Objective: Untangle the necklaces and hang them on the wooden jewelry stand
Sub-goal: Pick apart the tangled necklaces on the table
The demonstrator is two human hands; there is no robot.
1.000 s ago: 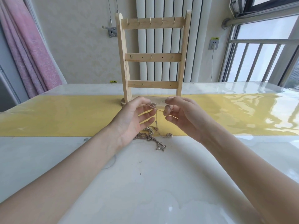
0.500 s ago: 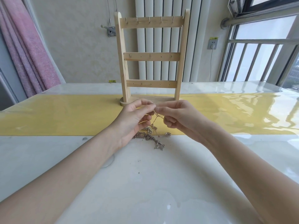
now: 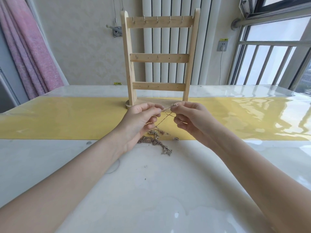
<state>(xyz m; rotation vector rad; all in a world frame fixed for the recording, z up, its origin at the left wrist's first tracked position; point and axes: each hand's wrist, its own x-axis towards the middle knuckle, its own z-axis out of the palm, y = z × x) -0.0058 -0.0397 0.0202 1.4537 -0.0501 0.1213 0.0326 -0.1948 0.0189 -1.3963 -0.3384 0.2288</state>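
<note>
A thin gold chain (image 3: 165, 113) is held taut in the air just above the yellow runner (image 3: 67, 118), and its strands are seen to cross in an X between the two hands. From that crossing, the strands are led down to the tangled necklaces (image 3: 155, 140), which are heaped on the table (image 3: 151, 190) right at the near edge of the runner. One pendant end (image 3: 167, 151) is trailed out onto the white surface, and a small ring-like piece (image 3: 175, 139) is left lying just to the right of the heap.

The chain is pinched by the left hand (image 3: 139, 121) between thumb and forefinger, with the remaining fingers curled under. It is pinched by the right hand (image 3: 190, 118) in the same way, thumb and forefinger closed on the strand near a small clasp, the other fingers folded in. The two pinches are kept near each other, not touching.

Directly behind the hands, the wooden jewelry stand (image 3: 159, 58) is set upright on the runner, with three crossbars and a row of small hooks along the top bar. No chain is hung on it. Behind the stand a white radiator (image 3: 170, 7) is seen, a pink curtain (image 3: 25, 47) at far left, and a barred window (image 3: 269, 64) at right.
</note>
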